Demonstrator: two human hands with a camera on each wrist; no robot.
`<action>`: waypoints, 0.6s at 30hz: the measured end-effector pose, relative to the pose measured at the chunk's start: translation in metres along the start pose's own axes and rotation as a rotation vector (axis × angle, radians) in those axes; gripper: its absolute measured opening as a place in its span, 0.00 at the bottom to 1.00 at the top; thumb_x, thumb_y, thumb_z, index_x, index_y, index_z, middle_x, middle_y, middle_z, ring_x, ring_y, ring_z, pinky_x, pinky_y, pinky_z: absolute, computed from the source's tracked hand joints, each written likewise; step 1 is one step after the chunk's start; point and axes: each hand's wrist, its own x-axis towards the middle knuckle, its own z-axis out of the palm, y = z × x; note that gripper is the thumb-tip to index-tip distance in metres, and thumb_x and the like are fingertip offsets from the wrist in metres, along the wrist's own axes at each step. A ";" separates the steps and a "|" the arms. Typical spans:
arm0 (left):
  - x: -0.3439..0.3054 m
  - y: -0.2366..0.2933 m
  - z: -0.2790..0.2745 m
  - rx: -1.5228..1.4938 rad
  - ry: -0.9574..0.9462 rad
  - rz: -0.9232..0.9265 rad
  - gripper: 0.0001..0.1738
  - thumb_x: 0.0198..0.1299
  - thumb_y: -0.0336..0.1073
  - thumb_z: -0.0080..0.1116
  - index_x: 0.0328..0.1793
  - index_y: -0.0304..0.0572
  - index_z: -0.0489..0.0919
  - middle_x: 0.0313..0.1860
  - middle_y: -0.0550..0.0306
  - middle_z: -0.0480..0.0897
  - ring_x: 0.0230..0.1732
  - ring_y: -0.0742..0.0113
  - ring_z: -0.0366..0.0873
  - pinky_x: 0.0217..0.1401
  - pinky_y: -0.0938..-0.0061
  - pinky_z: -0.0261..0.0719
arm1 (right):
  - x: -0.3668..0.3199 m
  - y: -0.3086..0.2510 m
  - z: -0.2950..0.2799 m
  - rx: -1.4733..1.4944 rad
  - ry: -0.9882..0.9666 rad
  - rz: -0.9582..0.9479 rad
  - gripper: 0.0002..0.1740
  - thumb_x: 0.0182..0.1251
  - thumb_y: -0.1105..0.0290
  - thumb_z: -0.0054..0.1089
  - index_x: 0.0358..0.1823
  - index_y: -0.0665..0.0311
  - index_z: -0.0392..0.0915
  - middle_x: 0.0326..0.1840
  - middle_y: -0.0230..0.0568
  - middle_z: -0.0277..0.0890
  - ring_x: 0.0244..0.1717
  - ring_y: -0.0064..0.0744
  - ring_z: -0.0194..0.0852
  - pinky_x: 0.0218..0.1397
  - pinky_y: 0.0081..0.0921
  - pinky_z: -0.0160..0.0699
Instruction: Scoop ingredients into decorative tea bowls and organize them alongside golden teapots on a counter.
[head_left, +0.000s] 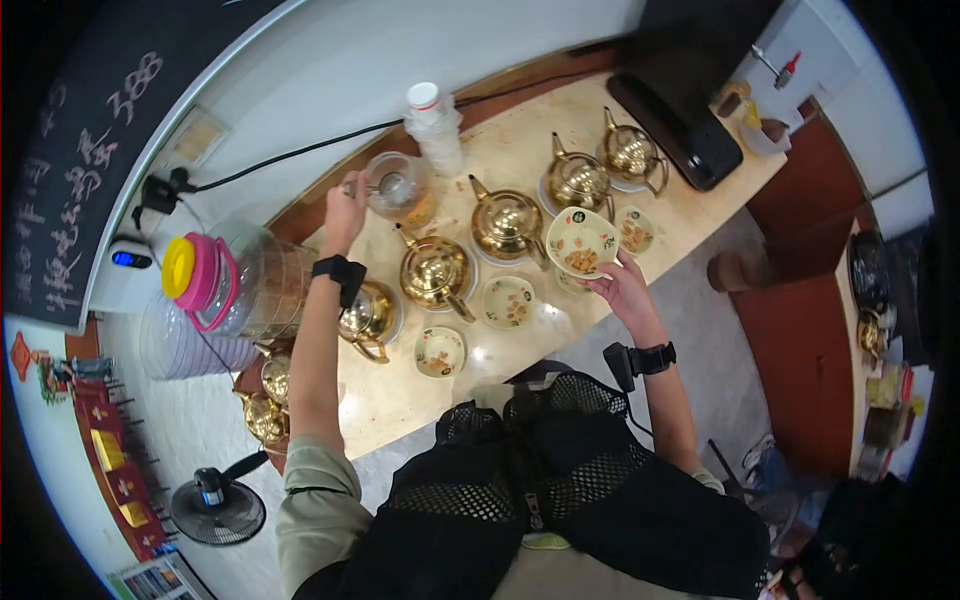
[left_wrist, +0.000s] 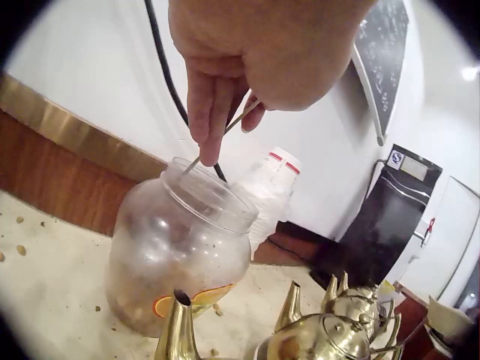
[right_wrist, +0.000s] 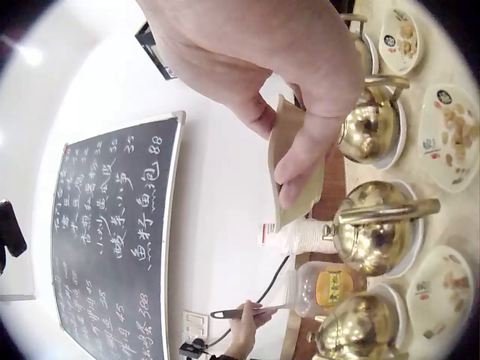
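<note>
In the head view my left hand [head_left: 345,212] is at the mouth of a clear plastic jar [head_left: 413,207] with light brown pieces low inside. Its fingers pinch the thin handle of a spoon [left_wrist: 241,115], which slants down into the jar opening in the left wrist view. The spoon's dark handle end sticks out past the hand in the right wrist view. My right hand [head_left: 629,291] grips the rim of a pale patterned dish [head_left: 590,224] holding brown nut-like pieces, thumb and fingers on either side. This dish is raised above other dishes at the table's near edge.
Several gold teapots [head_left: 508,226] stand on white saucers across the table [head_left: 385,400]. More dishes of snacks [head_left: 440,352] lie in front. Stacked plastic cups [head_left: 438,150] stand behind the jar; a large pink-lidded container [head_left: 262,275] is at left, a black appliance [head_left: 680,140] at far right.
</note>
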 end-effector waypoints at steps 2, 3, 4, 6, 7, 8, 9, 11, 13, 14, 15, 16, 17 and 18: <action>0.008 -0.017 0.009 -0.112 -0.023 -0.060 0.14 0.57 0.37 0.41 0.32 0.31 0.71 0.21 0.51 0.74 0.22 0.66 0.74 0.25 0.74 0.70 | -0.009 -0.006 -0.007 -0.011 0.040 -0.014 0.24 0.53 0.79 0.42 0.54 0.66 0.52 0.44 0.48 0.66 0.36 0.40 0.73 0.31 0.19 0.76; 0.009 -0.016 0.009 -0.098 -0.033 -0.061 0.14 0.57 0.37 0.41 0.32 0.31 0.70 0.21 0.52 0.74 0.21 0.68 0.73 0.24 0.75 0.70 | -0.011 -0.006 -0.010 -0.032 0.056 -0.027 0.24 0.53 0.79 0.42 0.54 0.66 0.52 0.44 0.48 0.66 0.35 0.40 0.73 0.31 0.19 0.76; 0.010 -0.014 0.010 -0.097 -0.050 -0.056 0.14 0.57 0.37 0.41 0.32 0.31 0.70 0.21 0.52 0.74 0.21 0.68 0.73 0.24 0.75 0.70 | -0.011 -0.005 -0.014 -0.021 0.069 -0.024 0.24 0.53 0.79 0.42 0.54 0.66 0.52 0.44 0.48 0.66 0.35 0.40 0.73 0.31 0.19 0.76; 0.013 -0.012 0.011 -0.015 -0.029 -0.074 0.16 0.57 0.42 0.39 0.33 0.35 0.71 0.21 0.44 0.75 0.26 0.52 0.74 0.28 0.67 0.70 | -0.008 -0.006 -0.022 0.019 0.086 -0.021 0.26 0.53 0.79 0.42 0.55 0.66 0.51 0.43 0.47 0.67 0.33 0.40 0.74 0.31 0.18 0.76; 0.016 -0.015 0.012 -0.019 -0.034 -0.073 0.16 0.57 0.42 0.39 0.33 0.35 0.71 0.21 0.44 0.75 0.26 0.52 0.74 0.28 0.67 0.70 | -0.006 -0.006 -0.025 0.019 0.092 -0.021 0.26 0.53 0.79 0.42 0.55 0.66 0.51 0.43 0.47 0.67 0.33 0.40 0.74 0.31 0.18 0.76; 0.018 -0.020 0.013 -0.013 0.000 -0.134 0.17 0.57 0.42 0.39 0.33 0.34 0.72 0.20 0.44 0.75 0.25 0.54 0.75 0.28 0.68 0.70 | -0.004 -0.005 -0.025 0.042 0.078 -0.017 0.26 0.53 0.79 0.42 0.55 0.66 0.51 0.43 0.47 0.67 0.33 0.39 0.74 0.31 0.17 0.76; 0.019 -0.024 0.016 -0.006 0.032 -0.198 0.18 0.57 0.43 0.40 0.32 0.33 0.72 0.20 0.45 0.75 0.25 0.55 0.75 0.27 0.68 0.70 | -0.002 -0.004 -0.026 0.064 0.065 -0.008 0.26 0.52 0.79 0.43 0.55 0.65 0.51 0.43 0.46 0.67 0.33 0.39 0.74 0.30 0.17 0.76; 0.017 -0.010 0.016 -0.135 0.089 -0.220 0.19 0.56 0.44 0.42 0.30 0.31 0.72 0.19 0.47 0.75 0.25 0.58 0.76 0.27 0.68 0.70 | 0.004 -0.003 -0.030 0.031 0.048 -0.005 0.26 0.52 0.79 0.43 0.55 0.65 0.51 0.43 0.46 0.67 0.33 0.38 0.74 0.30 0.17 0.76; 0.015 0.003 0.015 0.039 0.188 -0.236 0.18 0.54 0.42 0.45 0.30 0.31 0.72 0.20 0.47 0.76 0.25 0.60 0.76 0.27 0.69 0.70 | 0.007 -0.001 -0.031 0.005 0.021 0.013 0.26 0.52 0.79 0.43 0.55 0.65 0.52 0.43 0.45 0.67 0.33 0.38 0.74 0.30 0.17 0.76; 0.014 0.002 0.013 -0.031 0.149 -0.281 0.17 0.51 0.42 0.50 0.36 0.31 0.71 0.28 0.44 0.76 0.28 0.61 0.77 0.30 0.72 0.71 | 0.008 -0.004 -0.027 -0.010 0.006 0.034 0.26 0.52 0.79 0.42 0.55 0.65 0.52 0.43 0.45 0.68 0.34 0.36 0.74 0.32 0.18 0.76; 0.006 0.003 0.012 -0.014 0.152 -0.302 0.17 0.51 0.42 0.50 0.36 0.31 0.71 0.28 0.44 0.76 0.28 0.61 0.77 0.30 0.72 0.71 | 0.010 -0.006 -0.023 -0.026 -0.014 0.053 0.25 0.52 0.79 0.42 0.55 0.65 0.52 0.43 0.44 0.68 0.35 0.34 0.73 0.33 0.19 0.77; -0.002 0.019 0.010 0.031 0.199 -0.285 0.19 0.49 0.41 0.52 0.39 0.31 0.69 0.33 0.44 0.75 0.31 0.61 0.76 0.31 0.73 0.71 | 0.014 -0.005 -0.021 -0.029 -0.031 0.076 0.25 0.52 0.79 0.42 0.55 0.65 0.52 0.43 0.44 0.68 0.35 0.34 0.73 0.33 0.19 0.77; -0.010 0.024 0.006 0.079 0.244 -0.269 0.21 0.47 0.41 0.55 0.42 0.31 0.68 0.38 0.44 0.74 0.33 0.61 0.76 0.33 0.73 0.71 | 0.017 -0.002 -0.017 -0.036 -0.039 0.105 0.25 0.52 0.79 0.42 0.55 0.65 0.52 0.43 0.44 0.68 0.35 0.33 0.73 0.33 0.20 0.77; -0.025 0.002 0.011 0.059 0.291 -0.296 0.25 0.44 0.40 0.58 0.45 0.32 0.66 0.41 0.46 0.73 0.37 0.62 0.75 0.34 0.75 0.71 | 0.020 0.002 -0.014 -0.045 -0.047 0.139 0.25 0.52 0.79 0.42 0.55 0.65 0.52 0.43 0.44 0.68 0.35 0.33 0.73 0.33 0.20 0.77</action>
